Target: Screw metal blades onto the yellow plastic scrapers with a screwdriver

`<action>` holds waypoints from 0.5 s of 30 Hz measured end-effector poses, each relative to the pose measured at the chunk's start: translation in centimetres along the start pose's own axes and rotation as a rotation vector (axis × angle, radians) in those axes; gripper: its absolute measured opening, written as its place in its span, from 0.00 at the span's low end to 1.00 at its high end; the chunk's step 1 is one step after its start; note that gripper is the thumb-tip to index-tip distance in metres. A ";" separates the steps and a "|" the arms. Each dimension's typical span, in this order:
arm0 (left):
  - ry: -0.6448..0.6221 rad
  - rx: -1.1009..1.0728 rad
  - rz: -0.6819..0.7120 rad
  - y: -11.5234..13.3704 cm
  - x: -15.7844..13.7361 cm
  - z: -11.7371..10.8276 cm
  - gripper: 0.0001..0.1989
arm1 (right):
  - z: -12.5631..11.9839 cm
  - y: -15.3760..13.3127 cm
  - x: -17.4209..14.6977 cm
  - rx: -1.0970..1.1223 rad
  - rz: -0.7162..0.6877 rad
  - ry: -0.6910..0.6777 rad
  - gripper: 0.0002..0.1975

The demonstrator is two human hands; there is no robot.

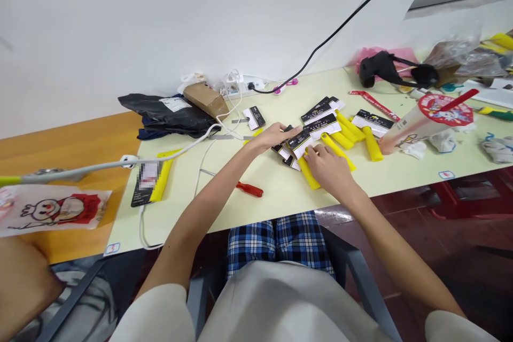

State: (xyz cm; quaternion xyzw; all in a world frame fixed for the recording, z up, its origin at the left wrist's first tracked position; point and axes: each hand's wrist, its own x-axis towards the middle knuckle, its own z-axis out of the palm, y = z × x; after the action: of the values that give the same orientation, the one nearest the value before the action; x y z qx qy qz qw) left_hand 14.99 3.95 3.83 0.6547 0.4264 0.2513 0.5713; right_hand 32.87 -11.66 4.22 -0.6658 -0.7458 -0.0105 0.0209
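Note:
My left hand (270,138) pinches the upper left edge of a black-and-white packaging card (300,144). Just to its right, my right hand (325,166) has its fingers curled at the card's lower edge, over the top of a yellow tube-shaped handle (308,173). Whether card and handle are joined is hidden by the fingers. More cards (319,113) lie overlapped behind my hands, and several yellow handles (348,131) lie to the right. A red-handled screwdriver (250,189) rests on the table in front of my left hand.
A tall drink cup (425,120) with a red straw stands at the right. At the back are a black plastic bag (172,115), a brown box (206,100) and a power strip (242,85). A white cable (180,152) crosses the left. Another person's arm (24,272) is at lower left.

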 end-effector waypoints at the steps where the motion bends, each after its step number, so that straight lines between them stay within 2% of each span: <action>1: -0.009 0.021 -0.014 0.1 -0.3 0.1 0.28 | -0.1 0.1 0.1 0.000 0.000 0.004 0.25; 6: 0.017 0.158 -0.081 -0.1 -1.0 1.0 0.31 | -0.6 3.0 1.5 0.009 -0.067 0.087 0.25; 9: 0.037 0.182 -0.094 -0.6 -1.0 1.6 0.32 | -0.7 5.6 2.8 -0.042 0.097 0.193 0.25; 12: 0.027 0.150 -0.098 -0.9 -1.1 1.8 0.30 | -0.2 7.1 3.8 -0.074 0.223 0.076 0.25; 14: 0.034 0.113 -0.105 -0.9 -1.2 1.9 0.28 | 0.3 7.3 4.2 -0.006 0.232 0.001 0.23; 15: 0.038 0.089 -0.111 -0.9 -1.3 1.9 0.28 | 0.6 7.3 4.4 0.052 0.221 0.008 0.22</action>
State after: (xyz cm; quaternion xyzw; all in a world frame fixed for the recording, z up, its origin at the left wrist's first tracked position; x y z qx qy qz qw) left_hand 15.64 1.81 2.79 0.6499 0.4837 0.2125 0.5463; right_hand 39.65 -6.45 3.71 -0.7431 -0.6678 0.0084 0.0422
